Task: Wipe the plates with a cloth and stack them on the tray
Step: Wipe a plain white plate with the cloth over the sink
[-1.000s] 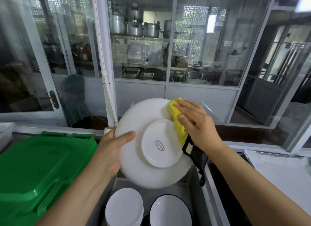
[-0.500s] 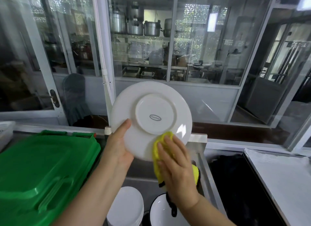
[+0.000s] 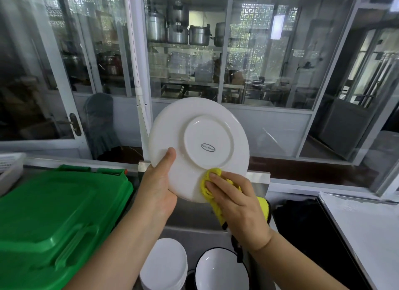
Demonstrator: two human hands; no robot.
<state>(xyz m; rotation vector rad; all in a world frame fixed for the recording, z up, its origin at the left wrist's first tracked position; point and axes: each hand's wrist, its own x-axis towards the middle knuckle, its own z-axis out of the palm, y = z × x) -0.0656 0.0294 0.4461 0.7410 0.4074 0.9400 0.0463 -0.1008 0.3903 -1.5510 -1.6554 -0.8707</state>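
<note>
A white plate (image 3: 207,136) is held upright at chest height, its underside with an oval maker's mark facing me. My left hand (image 3: 158,186) grips its lower left rim, thumb on the back. My right hand (image 3: 237,201) presses a yellow cloth (image 3: 210,181) against the plate's lower rim, fingers curled over the cloth; the cloth's tail and a black strap hang below the hand. Below, in a steel sink, a stack of white plates (image 3: 164,266) sits beside a black-rimmed white bowl (image 3: 222,270).
A green plastic crate lid (image 3: 54,220) lies at the left. A flat white surface (image 3: 367,229) lies at the right, next to a dark cloth (image 3: 298,212). A white basket corner (image 3: 10,171) shows at far left. Glass partitions stand behind the counter.
The plate tilted up from lying angled low to upright. My right hand moved the cloth from the plate's upper right edge down to its lower rim.
</note>
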